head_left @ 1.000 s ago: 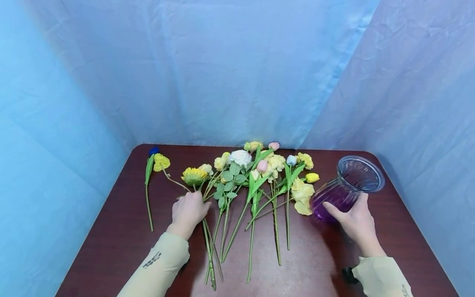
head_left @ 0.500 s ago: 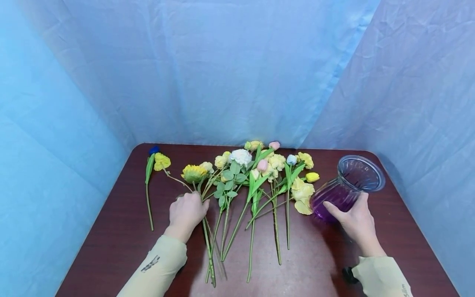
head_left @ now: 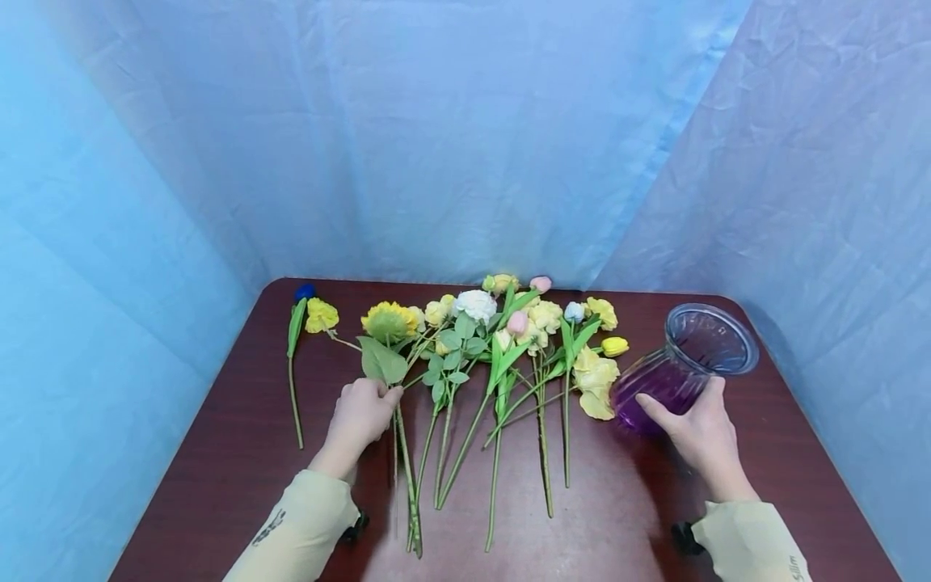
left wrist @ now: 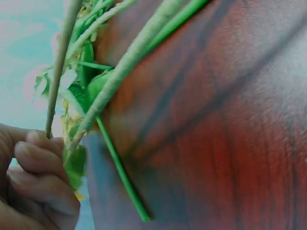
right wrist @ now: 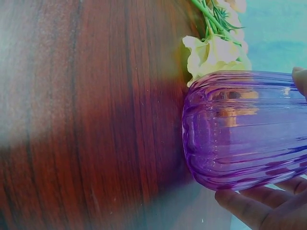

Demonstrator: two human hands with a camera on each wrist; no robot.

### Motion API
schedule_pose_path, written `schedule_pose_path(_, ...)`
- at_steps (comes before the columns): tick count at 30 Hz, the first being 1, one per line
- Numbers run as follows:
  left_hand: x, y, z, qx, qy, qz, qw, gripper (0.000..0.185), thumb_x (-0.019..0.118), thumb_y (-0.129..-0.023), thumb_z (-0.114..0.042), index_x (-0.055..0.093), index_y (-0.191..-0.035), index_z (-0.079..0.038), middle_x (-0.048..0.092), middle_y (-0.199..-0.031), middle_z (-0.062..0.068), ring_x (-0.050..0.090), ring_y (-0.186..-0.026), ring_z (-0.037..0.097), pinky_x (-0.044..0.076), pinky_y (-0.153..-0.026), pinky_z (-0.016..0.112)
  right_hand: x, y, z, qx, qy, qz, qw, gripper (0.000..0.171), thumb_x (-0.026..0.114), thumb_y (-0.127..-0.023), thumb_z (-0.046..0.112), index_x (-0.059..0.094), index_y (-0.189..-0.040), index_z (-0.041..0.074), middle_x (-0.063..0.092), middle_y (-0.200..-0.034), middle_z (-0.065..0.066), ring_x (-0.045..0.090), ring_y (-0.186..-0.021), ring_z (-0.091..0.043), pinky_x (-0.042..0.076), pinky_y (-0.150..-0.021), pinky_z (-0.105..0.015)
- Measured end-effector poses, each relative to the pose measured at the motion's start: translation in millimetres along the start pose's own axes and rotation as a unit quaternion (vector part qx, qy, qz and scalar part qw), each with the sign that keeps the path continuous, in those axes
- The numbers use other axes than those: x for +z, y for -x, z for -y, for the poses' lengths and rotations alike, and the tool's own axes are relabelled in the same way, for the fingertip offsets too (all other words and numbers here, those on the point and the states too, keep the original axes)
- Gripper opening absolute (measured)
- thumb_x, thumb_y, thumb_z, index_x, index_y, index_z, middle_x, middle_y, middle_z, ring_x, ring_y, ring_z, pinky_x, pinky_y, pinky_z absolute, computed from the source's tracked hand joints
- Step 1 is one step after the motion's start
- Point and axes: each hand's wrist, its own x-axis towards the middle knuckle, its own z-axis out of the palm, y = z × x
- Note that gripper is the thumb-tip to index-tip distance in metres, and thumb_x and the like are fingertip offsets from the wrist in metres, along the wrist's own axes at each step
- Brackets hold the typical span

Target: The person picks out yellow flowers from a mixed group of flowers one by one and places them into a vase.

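My left hand (head_left: 364,411) pinches the stem of a yellow sunflower (head_left: 390,322), whose broad green leaf (head_left: 382,361) spreads just above the fingers. In the left wrist view, a thin brown stem (left wrist: 62,67) runs up from between the thumb and fingers. A thicker pale green stem (left wrist: 127,67) passes close beside that hand. On the right, my right hand (head_left: 700,432) grips a ribbed purple glass vase (head_left: 658,388) around its side. The vase leans, its wide clear mouth facing up and right. The right wrist view shows fingers (right wrist: 244,208) beneath its purple body (right wrist: 244,129).
Artificial flowers lie across the dark wooden table (head_left: 567,541): a white flower (head_left: 475,305), pink tulips (head_left: 517,323), a yellow tulip (head_left: 614,347) and several cream blooms. A blue tulip (head_left: 296,323) lies apart at the left. A large yellow bloom (head_left: 595,380) lies close to the vase base.
The left hand has turned and shifted slightly toward the near left. The sunflower has tilted up, and its leaf now shows. The right hand and vase have stayed almost still.
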Motion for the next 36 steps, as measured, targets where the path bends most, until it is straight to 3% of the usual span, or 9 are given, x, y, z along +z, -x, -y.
schedule_pose_path(6, -10.4, 1.8, -4.5, 0.009, 0.102, -0.007, 0.9947, 0.037, 0.061, -0.104, -0.030, 0.067, -0.081, -0.002, 0.062, -0.054, 0.010, 0.055, -0.040, 0.020, 0.044, -0.047, 0.031, -0.2, 0.7, 0.5, -0.004, 0.002, -0.002, 1.000, 0.108, 0.074, -0.087, 0.059, 0.011, -0.150, -0.002, 0.042, -0.139, -0.038, 0.047, -0.121, -0.055, 0.038, -0.102, -0.070)
schedule_pose_path(13, -25.4, 0.6, -18.2, 0.036, 0.136, -0.030, 0.9896, 0.036, 0.062, -0.104, -0.031, 0.067, -0.084, -0.001, 0.061, -0.054, 0.008, 0.062, -0.045, 0.031, 0.047, -0.047, 0.032, -0.8, 2.7, 1.2, -0.004, -0.002, 0.002, 1.000, 0.109, 0.073, -0.087, 0.060, 0.010, -0.151, 0.000, 0.041, -0.140, -0.038, 0.046, -0.121, -0.055, 0.038, -0.103, -0.072)
schedule_pose_path(19, -37.2, -4.3, -39.1, 0.063, 0.214, -0.009, 0.9748, 0.030, 0.063, -0.103, -0.028, 0.066, -0.089, -0.002, 0.066, -0.064, 0.012, 0.065, -0.049, 0.027, 0.056, -0.049, 0.045, -0.1, 1.7, 2.3, -0.010, -0.007, -0.001, 1.000, 0.109, 0.074, -0.086, 0.060, 0.010, -0.152, 0.001, 0.042, -0.141, -0.037, 0.046, -0.123, -0.055, 0.037, -0.102, -0.072)
schedule_pose_path(22, -37.9, -8.3, -53.4, 0.079, 0.269, 0.019, 0.9595, 0.024, 0.064, -0.103, -0.020, 0.064, -0.094, 0.002, 0.068, -0.071, 0.018, 0.068, -0.053, 0.027, 0.058, -0.052, 0.046, -0.2, 1.2, 2.5, -0.013, -0.007, -0.002, 1.000, 0.110, 0.075, -0.086, 0.060, 0.010, -0.152, 0.001, 0.042, -0.141, -0.037, 0.046, -0.123, -0.056, 0.037, -0.103, -0.072)
schedule_pose_path(25, -35.8, -12.3, -71.3, 0.095, 0.328, 0.039, 0.9392, 0.021, 0.064, -0.102, -0.015, 0.061, -0.098, 0.005, 0.069, -0.075, 0.021, 0.071, -0.057, 0.027, 0.059, -0.053, 0.044, -0.2, 1.0, 2.8, -0.014, -0.008, 0.000, 1.000, 0.111, 0.074, -0.086, 0.059, 0.008, -0.153, 0.002, 0.041, -0.142, -0.037, 0.045, -0.124, -0.056, 0.036, -0.103, -0.073)
schedule_pose_path(33, -24.4, -20.1, -135.4, 0.162, 0.466, 0.031, 0.8694, 0.021, 0.065, -0.102, -0.013, 0.065, -0.106, 0.007, 0.072, -0.078, 0.016, 0.072, -0.059, 0.021, 0.060, -0.054, 0.042, 0.1, 0.6, 2.2, -0.011, -0.009, 0.004, 1.000, 0.112, 0.074, -0.087, 0.059, 0.006, -0.155, 0.002, 0.039, -0.144, -0.037, 0.044, -0.126, -0.056, 0.035, -0.104, -0.073)
schedule_pose_path(36, -19.9, -20.4, -159.9, 0.178, 0.496, 0.028, 0.8493, 0.019, 0.066, -0.102, -0.016, 0.067, -0.105, 0.003, 0.073, -0.081, 0.018, 0.073, -0.062, 0.026, 0.060, -0.058, 0.047, -0.3, 0.3, 2.3, -0.010, -0.013, 0.010, 1.000, 0.115, 0.074, -0.087, 0.059, 0.001, -0.157, 0.005, 0.036, -0.147, -0.037, 0.042, -0.129, -0.056, 0.034, -0.105, -0.074)
